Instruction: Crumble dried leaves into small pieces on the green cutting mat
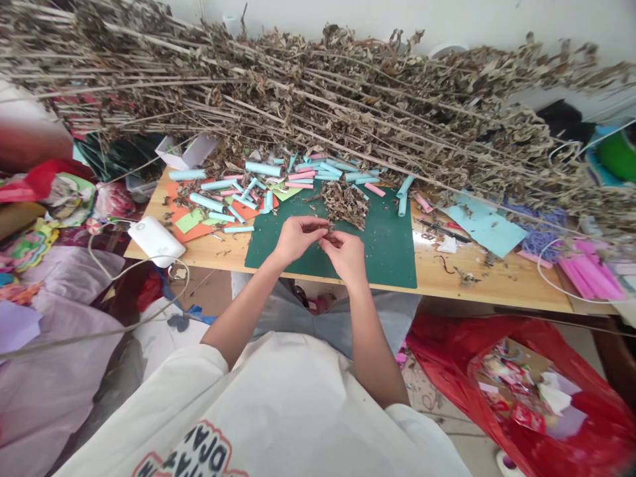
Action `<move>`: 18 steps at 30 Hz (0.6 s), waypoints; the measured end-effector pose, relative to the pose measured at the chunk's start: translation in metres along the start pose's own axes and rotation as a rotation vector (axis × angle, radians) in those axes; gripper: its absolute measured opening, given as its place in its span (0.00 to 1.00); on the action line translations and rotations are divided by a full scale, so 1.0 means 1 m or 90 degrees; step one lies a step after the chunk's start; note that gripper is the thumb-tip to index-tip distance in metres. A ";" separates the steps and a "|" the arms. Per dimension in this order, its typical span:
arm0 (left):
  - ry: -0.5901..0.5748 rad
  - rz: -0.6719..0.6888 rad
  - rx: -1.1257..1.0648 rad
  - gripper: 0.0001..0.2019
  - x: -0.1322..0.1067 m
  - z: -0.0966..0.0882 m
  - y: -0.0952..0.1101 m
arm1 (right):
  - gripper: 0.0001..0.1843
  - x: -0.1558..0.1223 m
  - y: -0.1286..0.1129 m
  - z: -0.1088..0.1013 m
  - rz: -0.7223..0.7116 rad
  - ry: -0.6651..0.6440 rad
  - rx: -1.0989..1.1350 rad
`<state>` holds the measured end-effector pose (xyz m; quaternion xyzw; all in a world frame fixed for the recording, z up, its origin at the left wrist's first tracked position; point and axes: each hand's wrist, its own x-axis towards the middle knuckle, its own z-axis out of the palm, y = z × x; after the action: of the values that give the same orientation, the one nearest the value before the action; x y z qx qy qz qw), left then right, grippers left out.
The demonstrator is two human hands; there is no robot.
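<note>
My left hand [299, 238] and my right hand [346, 254] meet over the front of a green cutting mat [392, 255]. Thumb and fingers of each are pinched together, and the fingertips nearly touch. Whatever lies between them is too small to make out. Just beyond the hands, a crumbled heap of dried leaves [346, 204] sits on the mat. Several rolled paper tubes, light blue [263, 169] and pink [374, 189], lie scattered behind and to the left of it.
Long dried leafy stalks [298, 93] cover the back of the wooden table [442, 278]. A white power bank [156, 240] with a cable rests at the left edge. Blue paper [489, 224] and pink paper [591, 270] lie right. A red rubbish bag [447, 344] stands below.
</note>
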<state>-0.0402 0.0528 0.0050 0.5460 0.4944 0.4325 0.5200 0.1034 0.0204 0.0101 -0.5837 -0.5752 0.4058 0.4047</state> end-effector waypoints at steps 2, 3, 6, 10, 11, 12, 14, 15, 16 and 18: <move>-0.007 0.012 0.000 0.15 0.000 -0.002 0.001 | 0.12 0.000 0.001 -0.007 0.013 0.001 0.004; -0.016 0.017 0.000 0.16 0.000 -0.003 0.002 | 0.14 0.000 0.002 -0.010 0.019 0.011 0.009; -0.054 0.020 0.010 0.17 -0.001 -0.005 0.006 | 0.24 0.001 0.001 -0.021 -0.012 0.013 0.036; -0.109 0.005 -0.006 0.19 -0.001 -0.007 0.009 | 0.17 0.002 -0.002 -0.024 -0.112 -0.031 0.010; -0.119 0.000 -0.016 0.18 0.000 -0.007 0.010 | 0.14 0.002 -0.002 -0.022 -0.119 -0.023 -0.001; -0.126 -0.008 -0.032 0.17 0.000 -0.007 0.010 | 0.12 0.003 -0.002 -0.020 -0.118 -0.009 -0.004; -0.131 -0.034 -0.083 0.16 0.001 -0.006 0.009 | 0.11 0.002 0.001 -0.015 -0.103 0.025 0.012; -0.129 -0.051 -0.111 0.16 0.001 -0.006 0.008 | 0.11 0.002 0.003 -0.011 -0.097 0.047 0.022; -0.125 -0.067 -0.135 0.16 0.001 -0.005 0.008 | 0.11 0.002 0.004 -0.007 -0.095 0.070 0.026; -0.117 -0.080 -0.152 0.18 0.001 -0.003 0.007 | 0.11 0.000 0.007 -0.001 -0.094 0.121 0.023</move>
<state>-0.0427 0.0546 0.0121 0.4853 0.4230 0.4030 0.6505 0.1065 0.0206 0.0036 -0.5680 -0.5687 0.3279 0.4964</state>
